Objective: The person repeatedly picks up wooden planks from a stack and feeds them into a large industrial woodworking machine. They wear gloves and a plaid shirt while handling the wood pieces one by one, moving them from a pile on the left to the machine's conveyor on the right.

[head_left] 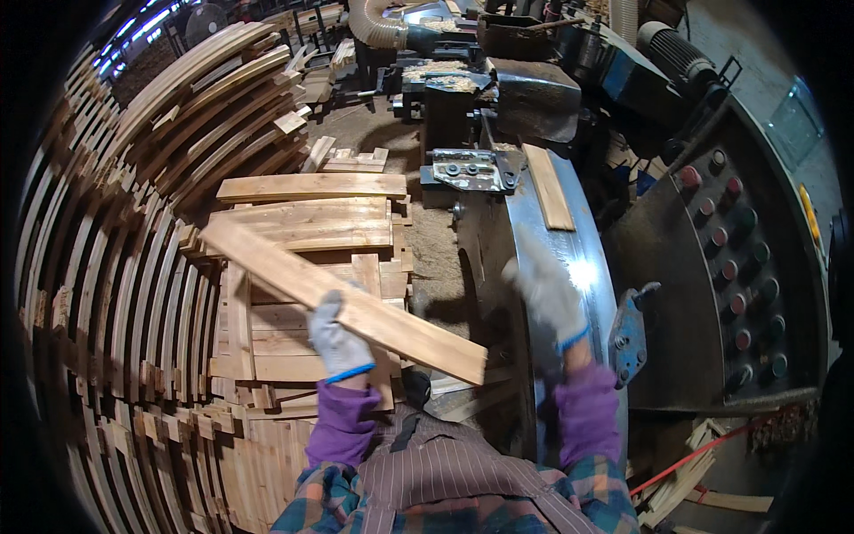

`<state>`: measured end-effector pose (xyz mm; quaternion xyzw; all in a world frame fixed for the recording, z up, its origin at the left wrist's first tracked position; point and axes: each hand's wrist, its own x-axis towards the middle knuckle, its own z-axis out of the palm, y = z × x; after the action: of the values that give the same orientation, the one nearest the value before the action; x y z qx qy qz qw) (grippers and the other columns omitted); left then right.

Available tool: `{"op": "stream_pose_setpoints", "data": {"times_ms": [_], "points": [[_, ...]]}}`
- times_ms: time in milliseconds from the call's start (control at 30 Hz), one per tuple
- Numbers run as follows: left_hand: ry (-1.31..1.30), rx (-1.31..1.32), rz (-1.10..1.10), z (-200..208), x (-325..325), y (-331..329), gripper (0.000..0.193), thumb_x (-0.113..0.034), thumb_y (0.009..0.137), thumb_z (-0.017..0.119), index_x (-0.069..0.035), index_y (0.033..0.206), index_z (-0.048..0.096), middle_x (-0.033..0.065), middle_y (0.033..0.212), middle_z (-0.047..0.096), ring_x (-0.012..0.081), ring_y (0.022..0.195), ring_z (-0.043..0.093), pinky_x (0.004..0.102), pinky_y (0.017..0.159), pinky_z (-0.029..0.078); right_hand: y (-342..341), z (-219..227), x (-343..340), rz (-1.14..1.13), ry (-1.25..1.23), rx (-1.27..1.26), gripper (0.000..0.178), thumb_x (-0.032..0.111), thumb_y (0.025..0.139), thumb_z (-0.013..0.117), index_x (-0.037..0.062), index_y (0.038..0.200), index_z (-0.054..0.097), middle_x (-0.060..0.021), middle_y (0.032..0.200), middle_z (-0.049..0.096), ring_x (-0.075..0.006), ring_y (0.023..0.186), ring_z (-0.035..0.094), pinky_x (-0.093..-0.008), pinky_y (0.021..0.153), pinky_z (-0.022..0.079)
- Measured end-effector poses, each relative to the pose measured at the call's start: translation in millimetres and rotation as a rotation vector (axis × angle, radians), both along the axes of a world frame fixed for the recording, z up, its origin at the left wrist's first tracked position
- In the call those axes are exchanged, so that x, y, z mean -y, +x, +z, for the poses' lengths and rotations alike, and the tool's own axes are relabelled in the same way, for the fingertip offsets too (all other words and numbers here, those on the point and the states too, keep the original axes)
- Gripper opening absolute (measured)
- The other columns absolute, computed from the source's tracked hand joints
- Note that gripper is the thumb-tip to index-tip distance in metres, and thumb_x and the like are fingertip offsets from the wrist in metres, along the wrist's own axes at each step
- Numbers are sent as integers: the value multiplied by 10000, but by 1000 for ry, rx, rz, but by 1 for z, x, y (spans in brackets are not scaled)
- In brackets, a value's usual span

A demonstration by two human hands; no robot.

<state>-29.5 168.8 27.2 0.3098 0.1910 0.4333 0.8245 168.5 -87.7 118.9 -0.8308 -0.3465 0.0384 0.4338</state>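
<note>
Board of pale, flat, long wood (365,313) hangs slantwise in front of me, above the loose planks and clear of the machine, its near end angled toward the right. My left hand, in a white knit glove with a blue cuff (338,345), is closed around the board's middle. My right hand, gloved the same way (553,298), is over the shiny steel machine bed (578,254) and looks empty, the thumb parted from the fingers; blur keeps me from telling how widely they spread.

Farther up that bed lies a second, shorter-looking pale wooden board (549,189), apart from my right hand, so I judge one piece is already placed and the held one is not. Left of the bed sits a low pile of loose, light-brown planks (311,222), and beyond it tall curving-looking stacks of pale timber (160,285). By those, I reckon much is left; which stacks are finished, I cannot tell. A dark control panel with red and green buttons (752,347) stands at far right.
</note>
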Motion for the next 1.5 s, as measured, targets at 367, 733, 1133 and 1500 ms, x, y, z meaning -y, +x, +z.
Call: {"op": "stream_pose_setpoints", "data": {"times_ms": [367, 733, 1133, 1500], "points": [[-392, 24, -830, -7, 220, 66, 303, -62, 916, 598, -13, 1213, 560, 154, 1078, 675, 218, 919, 685, 270, 795, 554, -238, -19, 150, -484, -325, 15, 630, 295, 793, 708, 7, 1327, 538, -251, 1416, 471, -428, 1145, 554, -448, 965, 459], [-256, -292, -651, 26, 147, 61, 464, 47, 860, 622, -48, 1304, 524, 151, 1027, 691, 195, 788, 693, 314, 648, 608, 44, -76, 78, -336, -483, 615, 177, 170, 845, 606, 46, 972, 594, -134, 1016, 578, -329, 981, 522, -422, 899, 424], [-540, -27, -718, 6, 110, 70, 317, -173, 989, 513, 12, 1243, 553, 197, 994, 668, 304, 782, 684, 393, 663, 605, -4, -80, 85, -237, -505, 622, 488, 247, 898, 565, 19, 1329, 534, -186, 1278, 588, -333, 1198, 523, -449, 1064, 371], [-414, -84, -561, 17, 109, 90, 528, -417, 1018, 439, 39, 1264, 539, 194, 1014, 661, 282, 794, 674, 321, 617, 590, 101, -64, 31, -349, -382, 199, 558, 317, 911, 582, 3, 1367, 506, -195, 1368, 545, -360, 1231, 524, -421, 1063, 391]]}}
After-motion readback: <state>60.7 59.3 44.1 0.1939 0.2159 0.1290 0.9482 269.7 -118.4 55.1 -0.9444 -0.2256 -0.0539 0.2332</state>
